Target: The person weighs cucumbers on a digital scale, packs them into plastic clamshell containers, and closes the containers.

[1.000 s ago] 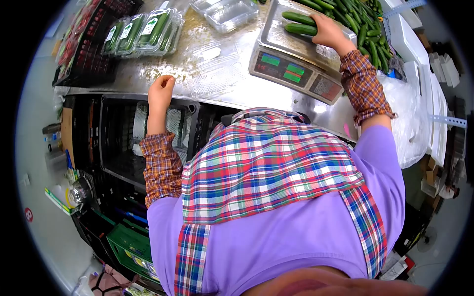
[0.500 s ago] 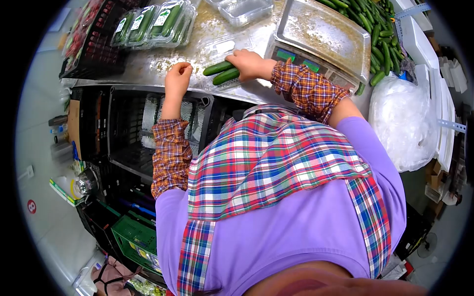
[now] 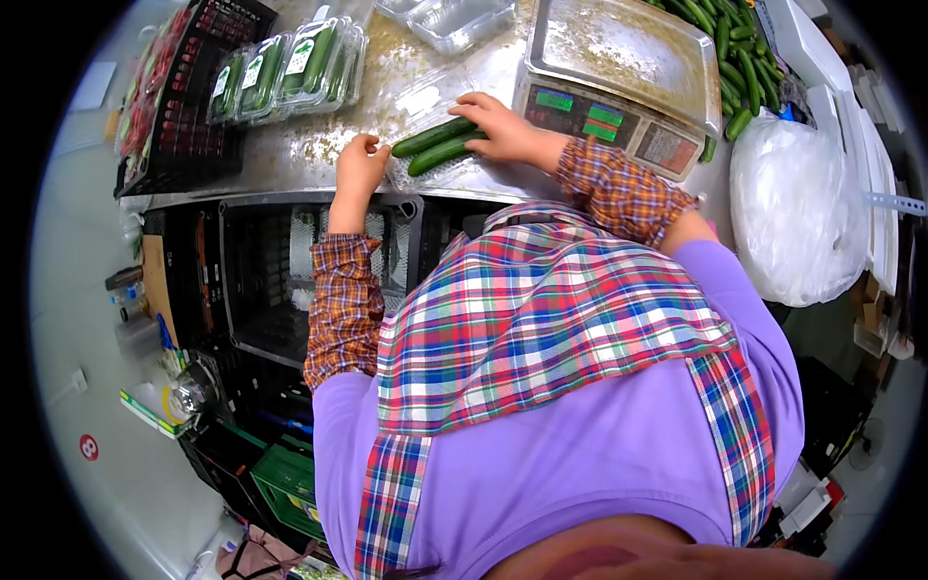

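Two green cucumbers [image 3: 432, 146] lie side by side in a clear plastic clamshell box [image 3: 402, 174] on the metal table. My right hand [image 3: 503, 130] rests at their right ends, its fingers spread apart around them. My left hand [image 3: 360, 172] is beside the box's left edge, close to the cucumber tips. Its fingers are curled with thumb and forefinger together; what they pinch, if anything, cannot be made out.
Labelled cucumber packs [image 3: 295, 72] stand back left beside a black crate [image 3: 193, 97]. Empty clear boxes [image 3: 454, 24] lie at the back. A weighing scale [image 3: 619, 53], loose cucumbers [image 3: 744, 72] and a plastic bag [image 3: 793, 213] are at right. Below the table edge is another black crate [image 3: 256, 280].
My right hand has loosened from the cucumbers and slid right towards their ends. My left hand has come closer to the box's left edge. The view has shifted slightly.
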Demonstrator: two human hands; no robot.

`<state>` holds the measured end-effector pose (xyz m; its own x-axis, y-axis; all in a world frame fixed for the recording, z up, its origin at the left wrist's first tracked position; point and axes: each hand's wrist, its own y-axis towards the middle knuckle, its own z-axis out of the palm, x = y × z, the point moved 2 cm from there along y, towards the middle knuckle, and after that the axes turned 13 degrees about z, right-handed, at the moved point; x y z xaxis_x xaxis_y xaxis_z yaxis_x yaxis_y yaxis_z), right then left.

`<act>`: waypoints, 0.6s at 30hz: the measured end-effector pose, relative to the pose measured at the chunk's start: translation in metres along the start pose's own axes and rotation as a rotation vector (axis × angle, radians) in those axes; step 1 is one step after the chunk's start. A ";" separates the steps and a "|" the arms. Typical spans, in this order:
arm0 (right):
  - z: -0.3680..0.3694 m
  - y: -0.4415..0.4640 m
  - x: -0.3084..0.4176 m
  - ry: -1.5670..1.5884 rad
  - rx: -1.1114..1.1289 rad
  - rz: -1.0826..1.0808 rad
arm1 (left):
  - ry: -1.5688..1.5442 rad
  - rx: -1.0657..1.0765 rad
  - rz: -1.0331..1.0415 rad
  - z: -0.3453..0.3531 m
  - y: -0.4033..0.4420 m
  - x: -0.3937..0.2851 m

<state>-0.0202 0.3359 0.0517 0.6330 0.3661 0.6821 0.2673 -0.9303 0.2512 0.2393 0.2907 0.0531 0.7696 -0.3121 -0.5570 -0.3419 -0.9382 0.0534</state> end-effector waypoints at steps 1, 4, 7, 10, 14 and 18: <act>-0.016 -0.006 0.009 -0.069 -0.025 0.050 | 0.025 -0.013 -0.026 -0.003 0.002 0.005; -0.034 -0.024 0.012 -0.175 0.071 0.299 | -0.240 0.025 -0.233 0.018 0.022 0.057; -0.026 -0.038 0.001 -0.251 0.150 0.421 | -0.575 0.088 -0.466 0.013 0.031 0.049; -0.018 -0.043 -0.002 -0.259 0.180 0.515 | -0.901 0.027 -0.618 0.011 0.038 0.039; -0.023 -0.053 -0.008 -0.104 0.122 0.570 | -1.073 -0.157 -0.598 0.004 0.039 0.013; -0.022 -0.064 -0.012 0.424 0.130 0.957 | -1.099 -0.105 -0.485 -0.009 0.030 0.010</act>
<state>-0.0610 0.3910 0.0429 0.3222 -0.5809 0.7475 -0.1180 -0.8081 -0.5771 0.2420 0.2583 0.0570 -0.0819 0.3220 -0.9432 -0.0592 -0.9463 -0.3179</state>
